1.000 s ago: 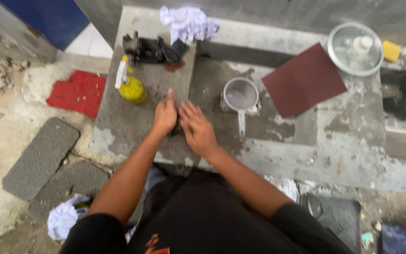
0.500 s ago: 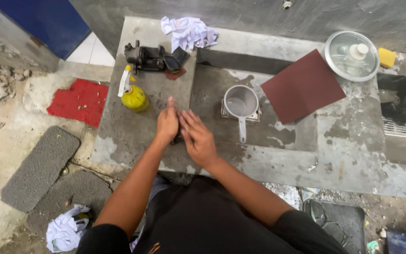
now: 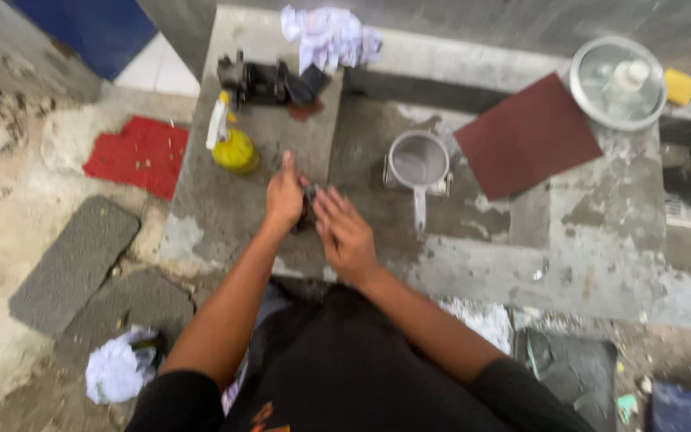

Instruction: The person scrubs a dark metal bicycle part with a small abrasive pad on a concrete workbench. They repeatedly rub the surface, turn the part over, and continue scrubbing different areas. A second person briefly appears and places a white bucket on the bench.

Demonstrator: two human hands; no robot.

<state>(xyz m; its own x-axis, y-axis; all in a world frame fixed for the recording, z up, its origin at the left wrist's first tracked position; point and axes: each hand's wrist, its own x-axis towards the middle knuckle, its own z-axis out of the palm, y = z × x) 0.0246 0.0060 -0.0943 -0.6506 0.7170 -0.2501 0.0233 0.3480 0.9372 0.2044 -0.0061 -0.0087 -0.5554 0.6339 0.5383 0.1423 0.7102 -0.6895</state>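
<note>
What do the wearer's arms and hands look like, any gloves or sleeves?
Both hands are bare: left hand and right hand show no gloves, rings or watch. Forearms are uncovered; short black sleeves of a black shirt with a small orange print end above the elbows.

1 yellow spray bottle (image 3: 232, 142) with a white trigger head stands on the concrete slab (image 3: 225, 208), just left of the hands; its label can't be made out. No signs or screens anywhere

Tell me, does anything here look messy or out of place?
Yes. A crumpled white rag lies on the dirt ground below the slab, and the concrete slab looks stained and patchy. Both hands press a small dark part.
</note>
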